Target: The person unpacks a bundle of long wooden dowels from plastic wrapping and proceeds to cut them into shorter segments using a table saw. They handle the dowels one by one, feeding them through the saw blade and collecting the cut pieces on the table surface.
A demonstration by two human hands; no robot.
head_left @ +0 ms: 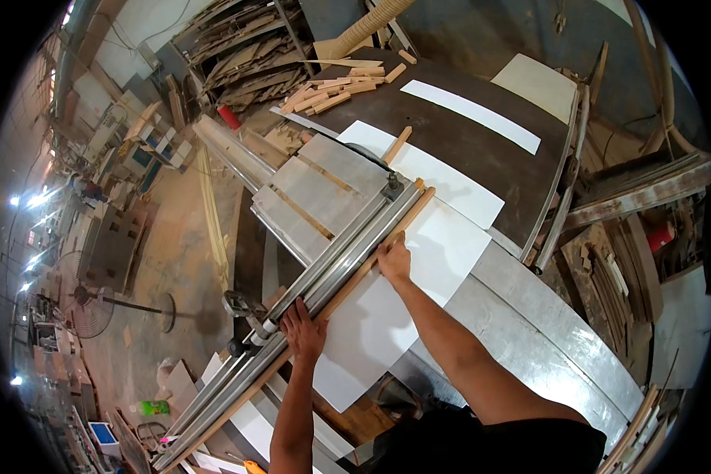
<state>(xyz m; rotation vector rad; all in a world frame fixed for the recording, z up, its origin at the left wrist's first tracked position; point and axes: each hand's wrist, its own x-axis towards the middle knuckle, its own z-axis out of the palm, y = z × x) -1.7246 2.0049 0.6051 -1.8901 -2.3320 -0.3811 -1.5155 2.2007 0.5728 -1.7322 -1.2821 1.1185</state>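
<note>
A large white board (361, 332) lies across the metal saw table, its upper-left edge against a long wooden strip (347, 294) that runs along a silver rail fence (336, 268). My left hand (302, 335) rests across the strip and fence, fingers stretched out over the rail, thumb by the board's edge. Farther up the strip, my right hand (395, 259) is closed with bent fingers at the strip, its underside over the board. Any grip beneath the fingers is hidden. Beyond the large board is another white panel (450, 187), with a short wood stick (397, 145) at its far-left end.
A sliding metal carriage (306, 207) adjoins the fence. On the dark outfeed table (442, 130) lie a narrow white strip (472, 115) and piled wood blocks (324, 93). The silver table top (521, 332) extends right. A floor fan (87, 294) stands left; scrap wood fills shelves (245, 59) behind.
</note>
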